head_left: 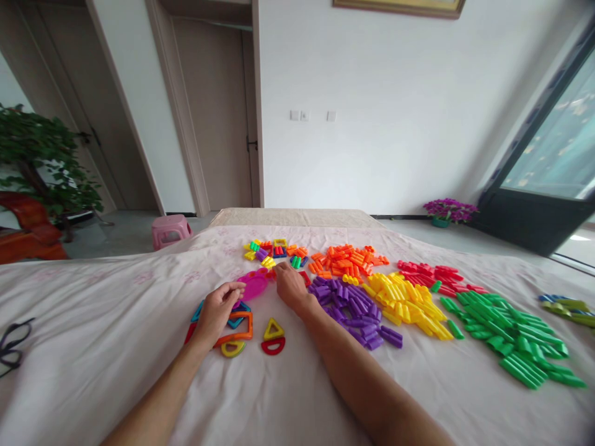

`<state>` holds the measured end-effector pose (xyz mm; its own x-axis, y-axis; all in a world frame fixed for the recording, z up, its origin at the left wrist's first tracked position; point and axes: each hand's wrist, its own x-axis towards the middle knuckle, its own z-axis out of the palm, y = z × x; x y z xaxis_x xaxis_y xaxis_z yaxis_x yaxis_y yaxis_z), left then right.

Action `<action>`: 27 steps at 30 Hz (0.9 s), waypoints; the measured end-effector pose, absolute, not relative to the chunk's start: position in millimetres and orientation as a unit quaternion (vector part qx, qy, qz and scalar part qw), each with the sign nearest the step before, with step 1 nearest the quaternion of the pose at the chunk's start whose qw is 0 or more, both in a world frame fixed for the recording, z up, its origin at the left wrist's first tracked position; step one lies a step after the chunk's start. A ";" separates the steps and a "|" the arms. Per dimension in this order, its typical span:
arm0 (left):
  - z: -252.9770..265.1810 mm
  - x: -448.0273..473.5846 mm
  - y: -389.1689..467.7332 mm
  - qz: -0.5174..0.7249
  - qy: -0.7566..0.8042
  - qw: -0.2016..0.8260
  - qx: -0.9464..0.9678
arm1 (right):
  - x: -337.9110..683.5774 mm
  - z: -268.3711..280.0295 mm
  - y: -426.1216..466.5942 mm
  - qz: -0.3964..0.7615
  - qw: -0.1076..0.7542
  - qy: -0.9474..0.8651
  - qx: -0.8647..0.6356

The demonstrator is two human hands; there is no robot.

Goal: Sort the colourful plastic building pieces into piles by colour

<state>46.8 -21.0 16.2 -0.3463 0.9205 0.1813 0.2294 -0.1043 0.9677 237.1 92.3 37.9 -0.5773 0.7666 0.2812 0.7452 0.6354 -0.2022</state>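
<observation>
My left hand [222, 305] is closed in a pinch at the near left edge of a magenta see-through round plastic piece [255, 286]. Under and beside that hand lie magnetic tile frames, among them an orange square frame [251, 325] and a yellow half-round one [233, 349]. My right hand [291, 286] bends down at the mixed pile of small pieces [260, 253]. Its fingers are curled and their tips hidden, so what they touch cannot be made out. Between my forearms, a yellow triangle frame [273, 328] meets a red half-round frame [273, 346].
Sorted plastic tube pieces lie to the right: purple [346, 303], orange [344, 260], yellow [404, 297], red [432, 277] and green [511, 328]. Blue and olive pieces [569, 306] sit at the far right. Eyeglasses [15, 344] rest at the left on the bedsheet [116, 316].
</observation>
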 end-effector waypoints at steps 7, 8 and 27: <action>19.5 49.1 -21.9 0.562 0.598 0.313 0.478 | 239.3 35.8 89.9 0.014 0.184 -0.888 -0.422; 20.1 49.6 -22.3 0.562 0.598 0.314 0.477 | 238.6 35.1 89.4 0.006 0.176 -0.896 -0.408; 19.0 48.4 -22.8 0.554 0.604 0.297 0.490 | 286.7 59.8 117.6 0.016 0.322 -0.773 -0.547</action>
<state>48.4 -22.8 19.0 -0.3436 0.9212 0.1827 0.2624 -0.0926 0.9605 286.7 117.6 59.8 -0.1945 0.8550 0.4808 0.8344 0.4019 -0.3772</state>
